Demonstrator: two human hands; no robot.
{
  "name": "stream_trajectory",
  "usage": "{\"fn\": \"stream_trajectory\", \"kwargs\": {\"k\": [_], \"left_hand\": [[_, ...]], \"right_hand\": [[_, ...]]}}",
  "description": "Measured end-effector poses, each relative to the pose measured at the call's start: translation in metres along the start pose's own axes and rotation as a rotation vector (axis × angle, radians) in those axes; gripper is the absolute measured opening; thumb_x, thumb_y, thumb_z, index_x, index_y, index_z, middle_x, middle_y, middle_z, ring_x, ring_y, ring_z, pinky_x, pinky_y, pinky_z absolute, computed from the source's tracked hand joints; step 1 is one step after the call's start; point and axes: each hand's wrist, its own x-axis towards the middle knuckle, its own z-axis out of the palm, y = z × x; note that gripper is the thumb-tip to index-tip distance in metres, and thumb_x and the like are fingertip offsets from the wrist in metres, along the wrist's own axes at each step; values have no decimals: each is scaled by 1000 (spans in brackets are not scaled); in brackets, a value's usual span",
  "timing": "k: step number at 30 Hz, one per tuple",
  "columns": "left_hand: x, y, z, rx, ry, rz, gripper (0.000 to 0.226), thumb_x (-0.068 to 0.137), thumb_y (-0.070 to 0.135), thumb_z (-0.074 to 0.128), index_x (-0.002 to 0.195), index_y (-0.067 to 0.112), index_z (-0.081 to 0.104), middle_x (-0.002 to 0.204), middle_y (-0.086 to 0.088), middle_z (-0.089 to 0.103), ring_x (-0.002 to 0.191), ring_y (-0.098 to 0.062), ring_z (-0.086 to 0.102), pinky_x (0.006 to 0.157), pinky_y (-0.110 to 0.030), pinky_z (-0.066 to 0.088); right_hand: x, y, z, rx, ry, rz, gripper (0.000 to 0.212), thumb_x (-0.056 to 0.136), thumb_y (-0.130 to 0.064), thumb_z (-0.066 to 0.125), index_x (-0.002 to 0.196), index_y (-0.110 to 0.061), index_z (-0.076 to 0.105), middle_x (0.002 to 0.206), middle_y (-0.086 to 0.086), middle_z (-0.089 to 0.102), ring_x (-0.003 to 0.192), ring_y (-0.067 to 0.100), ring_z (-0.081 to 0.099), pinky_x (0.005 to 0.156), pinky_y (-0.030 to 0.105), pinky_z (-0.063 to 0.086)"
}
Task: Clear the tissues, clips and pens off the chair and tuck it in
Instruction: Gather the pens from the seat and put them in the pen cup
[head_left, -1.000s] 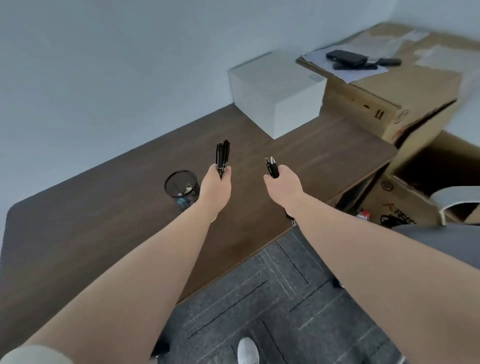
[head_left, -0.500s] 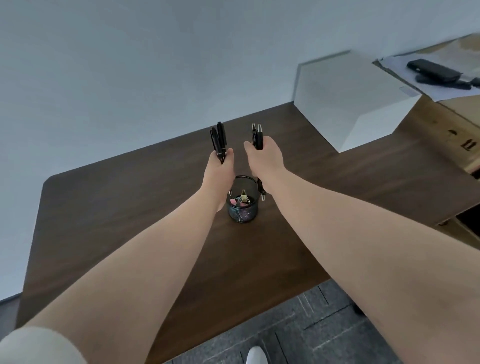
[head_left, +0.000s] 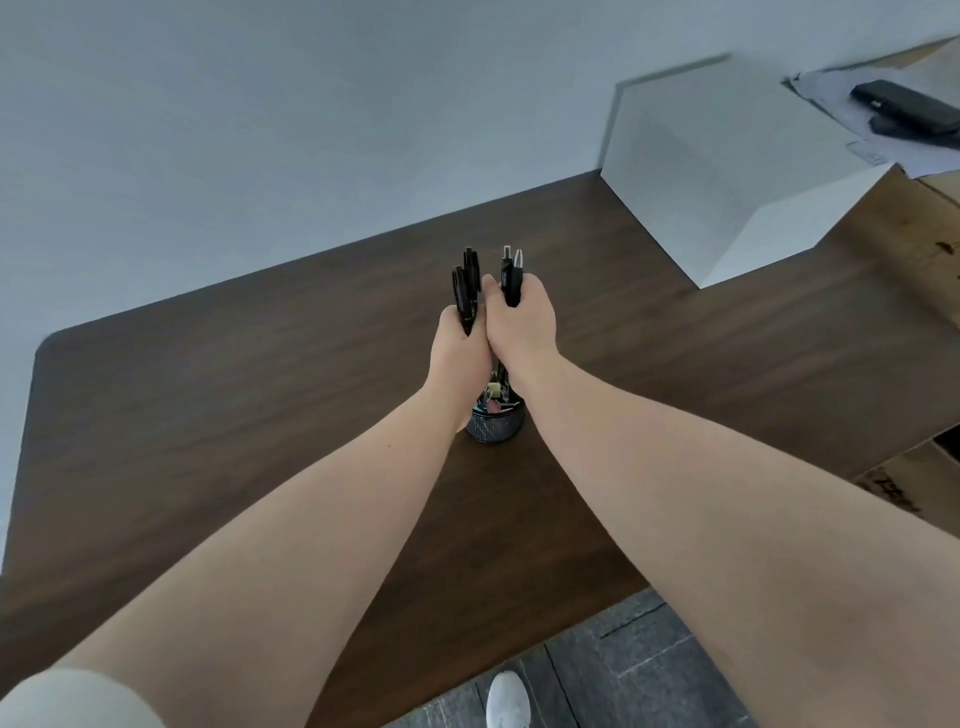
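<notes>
My left hand (head_left: 460, 353) grips a bunch of black pens (head_left: 466, 288) upright. Pressed against it, my right hand (head_left: 519, 327) holds more black pens with silver tips (head_left: 510, 278). Both fists hover just over a black mesh cup (head_left: 493, 425) on the dark wooden desk (head_left: 208, 415). Coloured clips (head_left: 491, 401) lie inside the cup. The pens' lower ends reach down toward the cup's mouth, hidden behind my hands. The chair and the tissues are out of view.
A white box (head_left: 727, 171) stands at the desk's back right. Beyond it a cardboard box (head_left: 914, 218) carries papers and a black device (head_left: 904, 106). Grey carpet (head_left: 623, 670) and my white shoe (head_left: 508, 699) show below the desk's front edge.
My view has swung left and closer to the desk. Both hands, apart a second ago, came together over the mesh cup and lowered toward it with the pens.
</notes>
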Motion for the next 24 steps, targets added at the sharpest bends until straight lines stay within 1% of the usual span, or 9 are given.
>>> {"fn": "stream_trajectory", "kwargs": {"k": [3,6,8,10,11,14,17,21,24], "left_hand": [[-1,-2,0,27,29,25,22,96,38,47,98,16,49,88,-4,57,75,-16,53,70,-32,43],[-2,-2,-1,86,60,45,18,97,31,46,99,13,47,85,-2,56,72,-14,51,65,-28,43],[-5,0,-2,130,75,60,13,97,25,46,96,13,45,80,1,53,67,-12,48,52,-19,44],[-9,1,-2,159,86,52,8,96,20,47,96,13,44,83,-1,52,67,-12,47,38,-12,41],[-11,2,-3,168,96,46,7,95,18,48,97,13,44,86,-2,53,69,-13,48,38,-12,41],[-14,5,-4,180,130,48,12,91,15,54,98,15,45,86,2,54,76,-15,50,58,-21,44],[-18,9,-5,184,132,36,23,86,11,55,106,17,46,96,0,58,83,-17,54,74,-31,47],[-25,15,-6,234,124,42,41,84,12,60,122,15,46,109,-2,59,99,-19,57,88,-36,50],[-30,18,-8,299,133,68,48,85,13,61,129,18,44,127,-2,54,108,-17,52,91,-31,46]], "right_hand": [[1,3,1,-21,-10,4,14,96,-27,52,89,-14,51,76,-7,51,79,15,53,73,28,39],[1,6,-1,-80,-15,-15,14,95,-24,53,88,-13,50,73,-8,49,74,14,51,71,27,38],[1,7,-2,-106,-22,-23,13,95,-23,53,90,-10,52,73,-8,49,77,16,52,72,28,39],[-1,7,-4,-127,-34,-36,9,93,-20,55,93,-11,54,75,-9,50,81,16,54,77,31,45],[-2,7,-5,-136,-41,-42,8,92,-19,57,94,-12,55,76,-10,51,83,17,55,80,34,48],[-6,6,-9,-168,-74,-50,17,89,-17,60,106,-13,57,86,-4,56,92,21,61,90,39,52],[-9,5,-15,-232,-91,-78,29,89,-18,62,117,-14,56,102,1,59,103,19,60,94,39,51],[-15,4,-28,-244,-99,-87,41,89,-18,62,128,-15,52,129,6,58,119,19,55,101,34,45],[-21,4,-39,-262,-104,-100,44,89,-20,63,131,-16,51,136,7,55,123,19,53,104,34,43]]}}
